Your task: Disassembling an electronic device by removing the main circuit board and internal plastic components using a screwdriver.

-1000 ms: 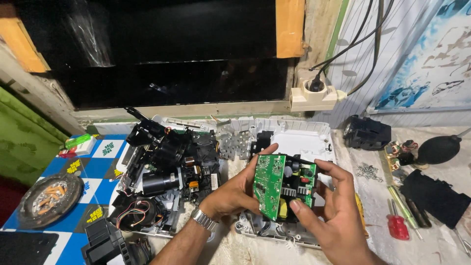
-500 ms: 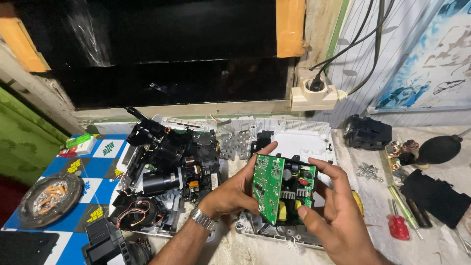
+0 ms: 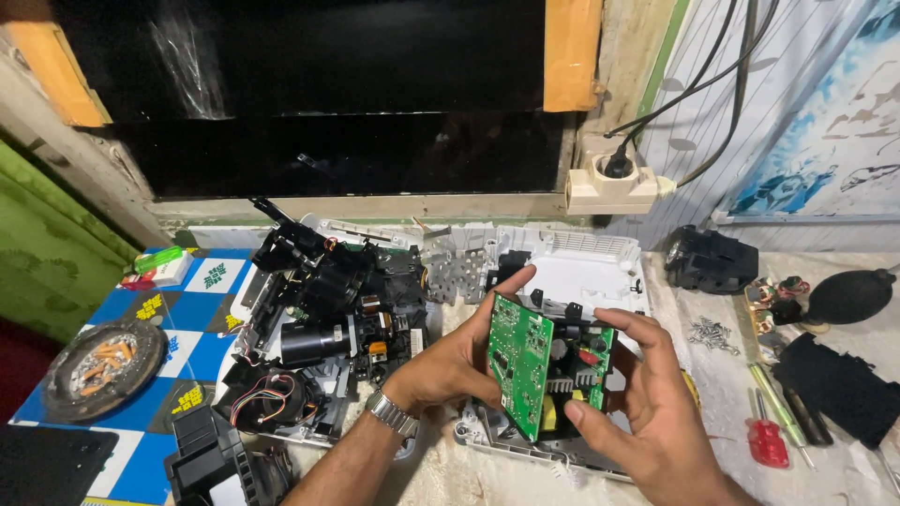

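Showing a green circuit board point(image 3: 521, 377) clamped between 2 hands above the open white casing point(image 3: 581, 281) near the tabletop's front edge: left hand point(image 3: 450, 365) fingers grip its left edge, right hand point(image 3: 647, 412) fingers its right; long axis held upright.

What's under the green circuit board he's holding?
Under the green circuit board, held by the left hand and right hand, sits an open white casing. Board and hands cover its inside.

The desk point(image 3: 872, 478) carries a dismantled black device point(image 3: 319, 328) at centre-left, an ashtray point(image 3: 92, 367) lower left, and screwdrivers point(image 3: 771, 412) right.
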